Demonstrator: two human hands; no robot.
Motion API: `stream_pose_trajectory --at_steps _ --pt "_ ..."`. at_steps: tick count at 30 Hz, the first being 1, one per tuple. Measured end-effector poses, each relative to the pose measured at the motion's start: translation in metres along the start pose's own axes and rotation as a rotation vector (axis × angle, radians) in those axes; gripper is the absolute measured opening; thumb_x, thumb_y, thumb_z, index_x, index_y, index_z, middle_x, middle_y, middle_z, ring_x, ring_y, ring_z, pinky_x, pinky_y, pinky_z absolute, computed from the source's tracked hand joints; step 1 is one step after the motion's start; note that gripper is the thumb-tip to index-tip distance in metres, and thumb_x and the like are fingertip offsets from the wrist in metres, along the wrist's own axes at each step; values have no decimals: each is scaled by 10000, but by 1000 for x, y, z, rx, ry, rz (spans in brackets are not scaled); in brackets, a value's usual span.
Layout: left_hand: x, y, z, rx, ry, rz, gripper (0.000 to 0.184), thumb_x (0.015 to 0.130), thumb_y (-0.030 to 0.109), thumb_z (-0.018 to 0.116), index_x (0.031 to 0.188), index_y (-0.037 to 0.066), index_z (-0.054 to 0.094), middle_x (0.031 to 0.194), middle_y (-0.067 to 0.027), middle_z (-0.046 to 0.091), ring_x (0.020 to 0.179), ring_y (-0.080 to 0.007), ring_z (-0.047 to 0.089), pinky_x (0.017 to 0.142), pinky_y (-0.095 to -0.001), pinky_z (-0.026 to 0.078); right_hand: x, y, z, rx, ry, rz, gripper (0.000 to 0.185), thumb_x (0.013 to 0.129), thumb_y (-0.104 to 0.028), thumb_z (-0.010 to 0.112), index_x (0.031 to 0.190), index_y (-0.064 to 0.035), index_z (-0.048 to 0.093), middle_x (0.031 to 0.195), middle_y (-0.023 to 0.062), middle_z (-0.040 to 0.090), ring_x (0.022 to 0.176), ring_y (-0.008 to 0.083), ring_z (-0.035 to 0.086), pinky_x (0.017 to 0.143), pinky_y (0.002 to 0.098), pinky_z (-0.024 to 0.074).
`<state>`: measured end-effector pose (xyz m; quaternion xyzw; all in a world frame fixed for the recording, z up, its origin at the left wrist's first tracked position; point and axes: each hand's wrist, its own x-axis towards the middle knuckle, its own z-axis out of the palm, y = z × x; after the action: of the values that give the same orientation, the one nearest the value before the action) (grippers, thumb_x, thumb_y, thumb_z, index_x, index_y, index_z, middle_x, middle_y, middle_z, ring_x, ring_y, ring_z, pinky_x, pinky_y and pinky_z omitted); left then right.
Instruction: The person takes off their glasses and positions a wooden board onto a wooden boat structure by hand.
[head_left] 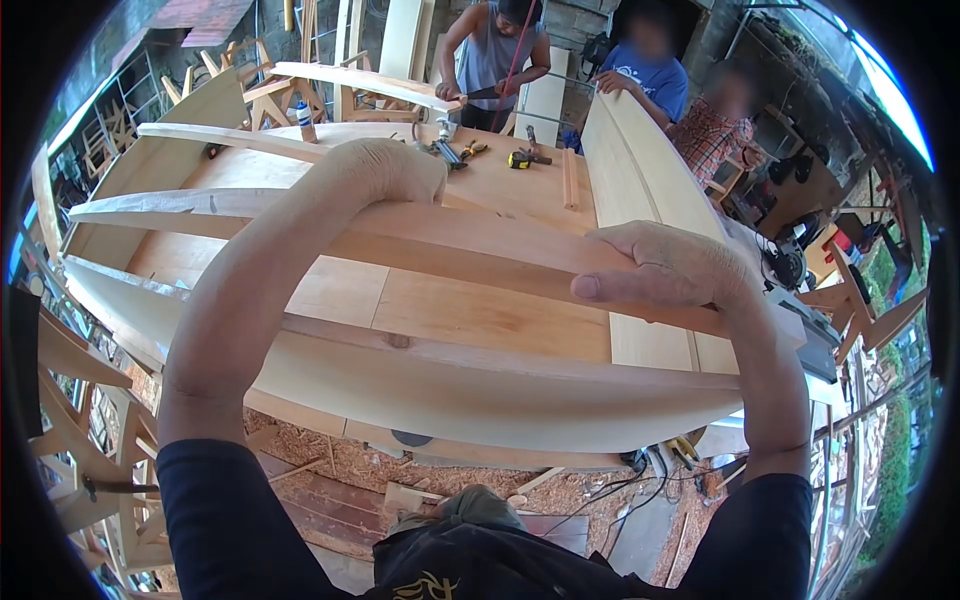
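Note:
A long wooden beam [480, 240] runs across in front of me, on edge above a plywood panel [480, 310]. My left hand [400, 175] bends down over its far edge and grips it there; most of its fingers are hidden. Farther right, my right hand [670, 262] clasps the same beam, thumb along the near face and fingers over the top. Closer to me stands a curved wooden rib [480, 385], parallel to the beam. Another long rib [235, 140] lies beyond it.
On the panel are a yellow tape measure [520, 160], a power tool [447, 152], a glue bottle [305, 122] and a short wood strip [570, 180]. A person [500, 65] works at the back; two others stand right. Cables [640, 485] and shavings cover the floor.

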<state>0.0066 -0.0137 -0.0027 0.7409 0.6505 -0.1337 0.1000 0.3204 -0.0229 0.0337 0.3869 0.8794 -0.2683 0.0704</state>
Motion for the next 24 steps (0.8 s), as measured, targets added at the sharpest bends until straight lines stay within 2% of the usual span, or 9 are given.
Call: stream_pose_trajectory --at_steps 4,8,11,24 --pt "5 0 -4 5 -86 -46 284 794 247 739 1042 121 798 946 -101 784 885 -224 734 800 -402 546 2 5 1 0 12 -41 770 890 -731 624 1132 -5 706 888 108 696 831 194 607 764 349 477" --pt "7 -5 -1 2 -76 10 275 794 246 733 1029 117 799 931 -103 782 870 -223 730 790 -402 544 0 5 4 66 28 -107 767 888 -734 623 1119 -8 708 875 113 689 823 195 604 758 358 476" --pt "-2 -1 -2 -8 -41 22 268 795 251 732 1018 118 799 920 -101 781 863 -221 729 782 -402 541 1 4 0 3 -8 -31 769 890 -733 622 1132 -9 708 904 123 702 854 198 612 786 357 479" --pt "7 -5 -3 5 -94 10 286 803 261 735 1036 108 797 932 -108 782 871 -229 730 792 -395 547 -2 -2 1 -4 3 -2 772 898 -725 617 1191 -16 703 1008 133 725 931 235 648 841 363 492"
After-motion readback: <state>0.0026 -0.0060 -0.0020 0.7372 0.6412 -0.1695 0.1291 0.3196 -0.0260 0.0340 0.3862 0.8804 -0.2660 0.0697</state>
